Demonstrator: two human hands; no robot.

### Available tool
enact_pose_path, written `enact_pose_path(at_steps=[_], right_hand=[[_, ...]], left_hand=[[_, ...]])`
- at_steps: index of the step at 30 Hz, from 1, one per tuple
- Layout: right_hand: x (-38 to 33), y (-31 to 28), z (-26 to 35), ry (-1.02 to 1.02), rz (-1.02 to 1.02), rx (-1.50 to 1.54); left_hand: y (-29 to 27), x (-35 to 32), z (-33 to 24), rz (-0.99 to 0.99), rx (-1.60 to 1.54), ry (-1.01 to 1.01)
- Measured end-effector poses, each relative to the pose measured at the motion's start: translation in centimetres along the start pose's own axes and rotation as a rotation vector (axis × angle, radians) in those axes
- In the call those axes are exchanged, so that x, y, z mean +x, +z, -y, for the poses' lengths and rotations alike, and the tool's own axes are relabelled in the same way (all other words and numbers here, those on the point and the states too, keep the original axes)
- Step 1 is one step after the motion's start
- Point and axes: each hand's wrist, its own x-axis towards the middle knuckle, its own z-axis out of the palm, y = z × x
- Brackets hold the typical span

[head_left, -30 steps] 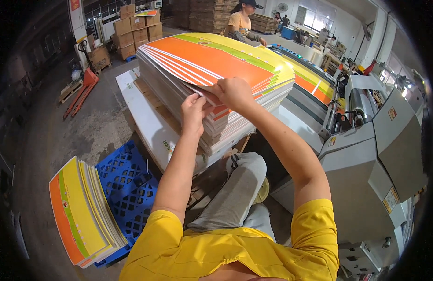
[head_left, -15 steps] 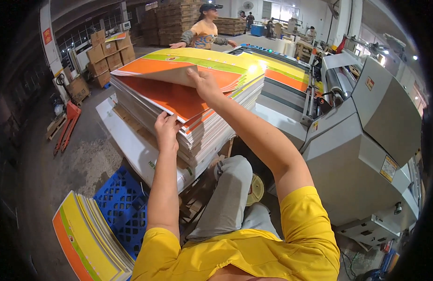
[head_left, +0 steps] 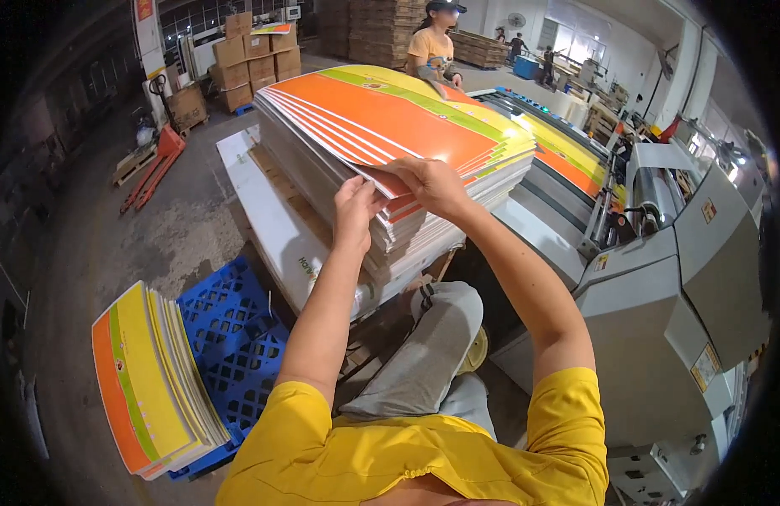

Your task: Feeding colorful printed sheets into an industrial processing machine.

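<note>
A tall stack of large printed sheets [head_left: 390,118], orange, green and yellow on top, stands in front of me. Several upper sheets are fanned, so their white edges step along the left side. At the near corner, my right hand [head_left: 436,187] grips the lifted edge of a printed sheet with thumb and fingers. Just left of it, my left hand [head_left: 356,211] is closed at the same corner, its fingertips pinching the sheet edges. The exact number of sheets between the fingers is hidden.
A grey machine [head_left: 643,312] with rollers stands close on the right, more printed sheets [head_left: 567,156] lying on its feed bed. At lower left, another sheet stack [head_left: 145,379] rests on a blue plastic pallet [head_left: 230,329]. A red pallet jack [head_left: 158,169], cartons [head_left: 255,59] and a co-worker [head_left: 432,46] are beyond.
My right hand has brought the folded-back sheet down toward the near corner, and the top now lies mostly flat. The view has shifted left. The co-worker's arms have drawn in.
</note>
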Motion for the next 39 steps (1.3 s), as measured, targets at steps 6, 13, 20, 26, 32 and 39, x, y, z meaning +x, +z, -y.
enact_pose_path(at_steps=[6, 13, 20, 26, 32, 39], right_hand=[[-0.7, 0.6, -0.2, -0.007, -0.046, -0.289], [0.2, -0.5, 2.1, 0.223, 0.093, -0.167], [1.1, 0.0, 2.1, 0.287, 0.102, -0.113], [2.2, 0.4, 0.8, 0.421, 0.134, 0.007], [2.3, 0.3, -0.1, 0.489, 0.13, 0.235], [0.9, 0.4, 0.5, -0.098, -0.153, -0.463]], left_hand=[[0.1, 0.1, 0.5, -0.031, -0.04, -0.025], [0.4, -0.3, 0.3, -0.036, -0.048, 0.017], [0.6, -0.2, 0.0, -0.054, -0.033, 0.009], [0.0, 0.2, 0.2, -0.041, 0.0, 0.011], [0.1, 0.8, 0.2, -0.05, -0.001, -0.011], [0.6, 0.5, -0.3, -0.144, 0.156, 0.057]])
